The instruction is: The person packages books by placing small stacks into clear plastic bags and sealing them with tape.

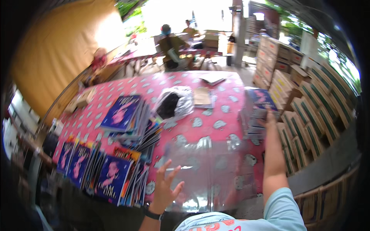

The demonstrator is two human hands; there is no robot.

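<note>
Blue magazines [108, 175] stand in rows at the bench's left edge, with a slumped pile [125, 113] behind them. The left hand [163, 190] hovers with fingers spread wide, holding nothing, at the near left edge of a clear plastic sleeve [216, 169] lying flat on the pink patterned bench [216, 115]. Far right, the right hand [269, 118] rests on a wrapped stack of magazines [258, 111]; whether its fingers grip it cannot be told.

right fingertips: hidden in the wrapped stack [257, 115]
far people [171, 44]: blurred, too small to tell
lower books [133, 134]: covers hidden under the top one
picture rim: dark, cut off
</note>
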